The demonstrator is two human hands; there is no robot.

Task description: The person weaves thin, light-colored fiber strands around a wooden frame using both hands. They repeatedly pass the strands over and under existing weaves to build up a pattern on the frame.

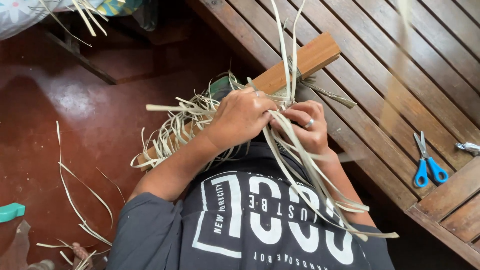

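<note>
I am watching long pale strips [320,185] trailing over the dark shirt [250,220]. My left hand [240,117] is closing on the strips where they are bunching against the wooden bar [310,55]; my right hand [307,127], wearing a ring, is pinching them just beside it. Farther right, blue scissors [427,162] are lying on the slatted worktop [400,60].
</note>
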